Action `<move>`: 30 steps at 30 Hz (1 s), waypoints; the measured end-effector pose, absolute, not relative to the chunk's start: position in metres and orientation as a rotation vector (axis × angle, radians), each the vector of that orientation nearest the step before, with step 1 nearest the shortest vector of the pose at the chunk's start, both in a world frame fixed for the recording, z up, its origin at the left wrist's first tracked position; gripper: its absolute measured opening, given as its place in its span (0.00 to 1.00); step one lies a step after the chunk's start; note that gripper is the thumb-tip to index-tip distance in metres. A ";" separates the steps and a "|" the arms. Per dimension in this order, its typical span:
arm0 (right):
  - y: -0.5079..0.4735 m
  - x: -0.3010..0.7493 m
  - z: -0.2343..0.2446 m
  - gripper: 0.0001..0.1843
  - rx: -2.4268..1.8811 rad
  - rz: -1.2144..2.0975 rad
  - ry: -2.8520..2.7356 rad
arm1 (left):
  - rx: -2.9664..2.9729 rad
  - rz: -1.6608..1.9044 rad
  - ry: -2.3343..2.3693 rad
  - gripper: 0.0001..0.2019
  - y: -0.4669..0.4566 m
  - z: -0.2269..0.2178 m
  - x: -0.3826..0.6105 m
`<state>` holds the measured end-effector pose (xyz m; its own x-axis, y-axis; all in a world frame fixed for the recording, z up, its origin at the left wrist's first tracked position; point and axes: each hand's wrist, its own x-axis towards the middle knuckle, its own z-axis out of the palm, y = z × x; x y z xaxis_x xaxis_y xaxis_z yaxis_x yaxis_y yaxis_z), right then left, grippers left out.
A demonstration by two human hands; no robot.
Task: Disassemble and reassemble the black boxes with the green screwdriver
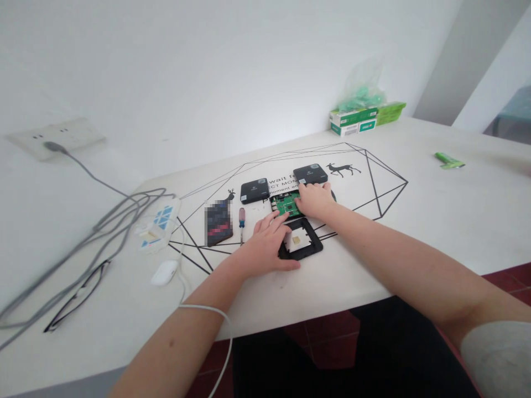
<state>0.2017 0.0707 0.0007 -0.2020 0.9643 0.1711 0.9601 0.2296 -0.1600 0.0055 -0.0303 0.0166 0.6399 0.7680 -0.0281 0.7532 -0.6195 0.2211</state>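
Note:
A green circuit board (286, 205) sits in a black case on the table. My right hand (318, 201) is closed over the right part of this case, thumb on the board and fingers at the far edge, partly hiding both. Nearer to me lies a black box cover (316, 246), inner side up, with a pale metal plate (297, 241) in it. My left hand (267, 243) rests at the cover's left edge with fingers spread, and its fingertips reach the board's near edge. Left of that hand lies a screwdriver (241, 218) with a translucent handle.
Two black boxes (254, 190) stand behind the board. A pixelated phone-like object (218, 222), a white earbud case (165, 272), a power strip (160, 225), grey cables (93, 237) and glasses (78, 296) lie left. Green-and-white cartons (352, 116) and a green wrapper (449, 161) are at right.

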 end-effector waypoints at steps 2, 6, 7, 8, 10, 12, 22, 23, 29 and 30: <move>0.071 0.201 0.001 0.18 -1.829 0.068 -2.286 | 2.655 0.123 1.171 0.30 -0.032 0.019 0.006; 0.068 0.201 0.006 0.19 -1.860 0.175 -2.335 | 2.655 0.157 0.961 0.29 -0.038 0.022 0.008; 0.066 0.200 0.008 0.20 -1.867 0.218 -2.340 | 2.649 0.159 0.922 0.30 -0.039 0.023 0.008; 0.064 0.199 0.010 0.21 -1.869 0.263 -2.345 | 2.644 0.162 0.897 0.30 -0.040 0.023 0.009; 0.058 0.197 0.013 0.22 -1.859 0.323 -2.376 | 2.638 0.173 0.881 0.29 -0.041 0.026 0.009; 0.053 0.195 0.015 0.23 -1.862 0.332 -2.413 | 2.615 0.201 0.880 0.28 -0.042 0.029 0.008; 0.052 0.203 0.026 0.23 -1.919 0.256 -2.352 | 1.918 0.851 0.870 0.12 -0.017 0.014 -0.006; 0.053 0.204 0.026 0.22 -1.915 0.268 -2.331 | 1.884 0.885 0.940 0.11 -0.014 0.011 -0.004; 0.041 0.200 0.032 0.16 -1.693 0.015 -2.113 | 2.423 0.664 0.853 0.19 -0.044 0.018 0.019; 0.038 0.199 0.036 0.17 -1.596 -0.039 -2.061 | 2.496 0.485 0.679 0.24 -0.054 0.021 0.023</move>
<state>0.1994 0.0377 0.0357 -0.1635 0.8927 0.4199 0.9080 0.3026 -0.2897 0.0234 -0.0543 0.0213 0.8115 0.5484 0.2016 0.3683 -0.7479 0.5522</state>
